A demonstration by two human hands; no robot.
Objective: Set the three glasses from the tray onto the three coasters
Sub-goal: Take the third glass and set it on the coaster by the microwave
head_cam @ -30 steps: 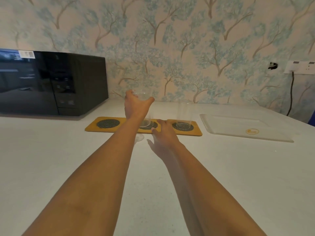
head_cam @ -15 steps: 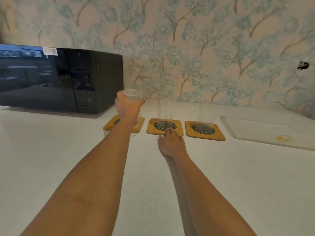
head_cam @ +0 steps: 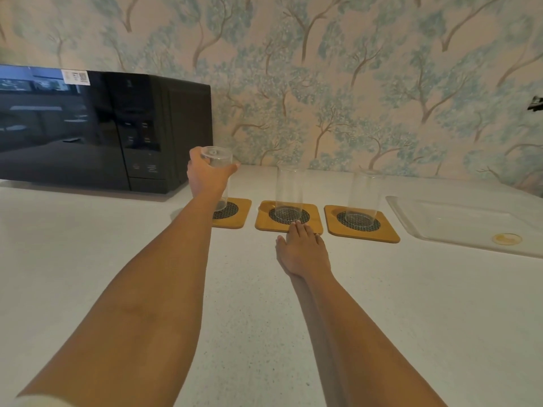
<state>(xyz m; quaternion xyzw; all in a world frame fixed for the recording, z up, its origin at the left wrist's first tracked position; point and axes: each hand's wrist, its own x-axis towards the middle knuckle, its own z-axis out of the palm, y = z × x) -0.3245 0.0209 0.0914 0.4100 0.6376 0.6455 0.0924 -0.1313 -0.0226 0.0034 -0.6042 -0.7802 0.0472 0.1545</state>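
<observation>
Three wooden coasters with dark round insets lie in a row on the white counter. My left hand (head_cam: 205, 177) grips a clear glass (head_cam: 219, 165) near its rim, with its base over the left coaster (head_cam: 235, 214). A second clear glass (head_cam: 289, 189) stands on the middle coaster (head_cam: 264, 221). A third clear glass (head_cam: 363, 198) stands on the right coaster (head_cam: 388, 233). My right hand (head_cam: 304, 251) lies flat on the counter, fingertips touching the middle coaster's front edge. The clear tray (head_cam: 458, 221) at the right holds no glasses.
A black microwave (head_cam: 97, 130) stands at the back left, close to the left coaster. A wall with tree-patterned paper runs behind the counter. A gold round sticker (head_cam: 507, 238) marks the tray's front.
My left hand carried the glass leftward from over the middle coaster to the left coaster and lowered it. A glass now stands on the middle coaster. My right hand stayed on the counter.
</observation>
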